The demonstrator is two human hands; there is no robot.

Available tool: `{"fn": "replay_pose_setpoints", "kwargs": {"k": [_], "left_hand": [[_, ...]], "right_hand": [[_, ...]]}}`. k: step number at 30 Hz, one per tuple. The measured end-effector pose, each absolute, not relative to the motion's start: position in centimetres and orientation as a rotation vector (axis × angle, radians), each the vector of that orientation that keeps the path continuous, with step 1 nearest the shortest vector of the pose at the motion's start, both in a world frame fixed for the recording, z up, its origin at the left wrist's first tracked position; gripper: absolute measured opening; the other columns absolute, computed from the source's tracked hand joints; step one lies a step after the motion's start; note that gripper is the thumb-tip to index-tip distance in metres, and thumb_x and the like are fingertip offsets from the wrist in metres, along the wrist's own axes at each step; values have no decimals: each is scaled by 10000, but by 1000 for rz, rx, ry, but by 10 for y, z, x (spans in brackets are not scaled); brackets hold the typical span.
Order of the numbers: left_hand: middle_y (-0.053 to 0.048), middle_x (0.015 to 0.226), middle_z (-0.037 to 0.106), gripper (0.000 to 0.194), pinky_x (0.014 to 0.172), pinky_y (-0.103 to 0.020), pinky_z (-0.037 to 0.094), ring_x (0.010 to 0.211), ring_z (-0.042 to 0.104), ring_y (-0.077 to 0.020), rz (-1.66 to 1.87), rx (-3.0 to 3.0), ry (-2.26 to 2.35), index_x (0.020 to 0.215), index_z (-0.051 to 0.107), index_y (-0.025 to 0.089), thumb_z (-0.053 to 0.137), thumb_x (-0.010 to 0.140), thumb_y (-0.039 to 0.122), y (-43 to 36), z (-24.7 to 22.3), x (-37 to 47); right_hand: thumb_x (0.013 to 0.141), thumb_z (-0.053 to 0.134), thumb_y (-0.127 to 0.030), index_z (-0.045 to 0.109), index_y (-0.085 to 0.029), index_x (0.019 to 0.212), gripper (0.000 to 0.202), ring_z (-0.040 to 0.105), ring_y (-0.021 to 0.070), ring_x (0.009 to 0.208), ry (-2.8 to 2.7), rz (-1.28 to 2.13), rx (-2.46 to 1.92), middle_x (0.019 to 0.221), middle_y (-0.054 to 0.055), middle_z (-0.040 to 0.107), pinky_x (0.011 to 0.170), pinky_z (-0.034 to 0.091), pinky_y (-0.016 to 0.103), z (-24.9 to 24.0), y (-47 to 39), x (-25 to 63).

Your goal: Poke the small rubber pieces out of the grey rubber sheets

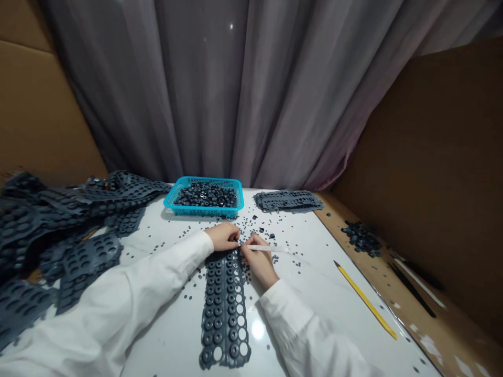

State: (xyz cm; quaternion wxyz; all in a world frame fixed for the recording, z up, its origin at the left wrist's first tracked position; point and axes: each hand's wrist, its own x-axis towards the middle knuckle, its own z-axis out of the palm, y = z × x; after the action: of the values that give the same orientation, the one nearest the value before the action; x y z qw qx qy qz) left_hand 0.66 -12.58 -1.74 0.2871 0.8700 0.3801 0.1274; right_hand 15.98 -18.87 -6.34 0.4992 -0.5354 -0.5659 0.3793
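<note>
A dark grey moulded rubber sheet (225, 303) lies lengthwise in front of me, with rows of round ring-shaped parts. Along its right side several round holes stand without parts. My left hand (223, 236) is closed at the sheet's far end, its fingertips on the rubber. Just to the right, my right hand (262, 263) grips a thin white pen-like stick (271, 248), its tip close to the sheet's far right corner. What the tip touches is too small to make out. Tiny dark discs are scattered around both hands.
A blue basket (170, 201) full of small black rubber parts stands at the back. Heaped rubber sheets (58, 220) lie left; a flat stack of punched sheets (288, 200) lies back right. A yellow pencil-like tool (366, 300) and a pile of dark scraps (360, 238) are on the right.
</note>
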Motion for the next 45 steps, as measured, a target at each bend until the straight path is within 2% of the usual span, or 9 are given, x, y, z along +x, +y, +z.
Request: {"fn": "replay_pose_setpoints", "kwargs": {"k": [6, 11, 15, 19, 24, 27, 35, 41, 45], "left_hand": [[-22, 705, 567, 107, 749, -286, 420, 754, 550, -191, 158, 2456, 905, 601, 550, 163, 624, 601, 87, -123, -15, 15], [-12, 691, 581, 71, 727, -267, 418, 713, 540, -162, 414, 2299, 1005, 635, 547, 170, 603, 677, 179, -121, -22, 4], [-47, 795, 586, 224, 610, -261, 420, 650, 518, -139, 769, 2013, 1207, 855, 508, 166, 365, 845, 339, -114, -23, -19], [-62, 783, 584, 269, 507, -237, 396, 515, 478, -101, 816, 1806, 1230, 905, 446, 156, 231, 845, 305, -112, -23, -25], [-18, 616, 543, 270, 489, -248, 393, 467, 453, -111, 696, 1814, 1201, 832, 486, 141, 278, 808, 313, -111, -27, -7], [22, 552, 497, 210, 514, -235, 361, 491, 445, -114, 594, 1979, 1163, 751, 545, 146, 471, 733, 342, -109, -29, 1], [4, 633, 528, 133, 633, -247, 349, 647, 491, -157, 366, 2352, 889, 665, 629, 164, 652, 549, 103, -106, -21, 10], [-5, 623, 561, 119, 655, -241, 374, 639, 511, -151, 489, 2260, 888, 543, 565, 162, 631, 574, 68, -103, -27, 11], [-23, 723, 585, 89, 673, -250, 393, 713, 529, -159, 803, 2037, 1075, 730, 558, 167, 531, 755, 248, -105, -35, -7]], "right_hand": [[646, 505, -181, 460, -206, 571, 92, 429, 113, 455, -1432, 808, -1337, 458, -62, 458, 460, 314, 214, -60, -189, 159], [637, 502, -164, 453, -202, 560, 99, 430, 109, 465, -1439, 776, -1342, 461, -61, 456, 470, 311, 213, -60, -191, 160], [626, 513, -167, 452, -202, 566, 92, 435, 101, 422, -1350, 909, -1309, 462, -63, 468, 436, 321, 208, -61, -187, 160], [631, 500, -181, 432, -208, 606, 77, 433, 97, 389, -1287, 952, -1294, 473, -61, 486, 392, 318, 198, -56, -176, 159], [636, 504, -182, 425, -205, 590, 94, 424, 93, 389, -1278, 918, -1292, 459, -70, 453, 408, 329, 201, -56, -172, 157], [640, 518, -185, 431, -201, 573, 111, 436, 99, 417, -1301, 887, -1296, 456, -67, 447, 439, 333, 207, -57, -173, 157], [627, 516, -181, 446, -202, 577, 88, 437, 109, 449, -1332, 848, -1305, 466, -61, 469, 463, 317, 211, -64, -169, 157], [609, 523, -181, 433, -204, 540, 116, 422, 109, 442, -1335, 836, -1319, 431, -63, 447, 461, 316, 213, -64, -170, 158], [600, 529, -180, 434, -204, 541, 114, 416, 99, 415, -1307, 858, -1316, 428, -66, 445, 437, 319, 206, -62, -171, 157]]}}
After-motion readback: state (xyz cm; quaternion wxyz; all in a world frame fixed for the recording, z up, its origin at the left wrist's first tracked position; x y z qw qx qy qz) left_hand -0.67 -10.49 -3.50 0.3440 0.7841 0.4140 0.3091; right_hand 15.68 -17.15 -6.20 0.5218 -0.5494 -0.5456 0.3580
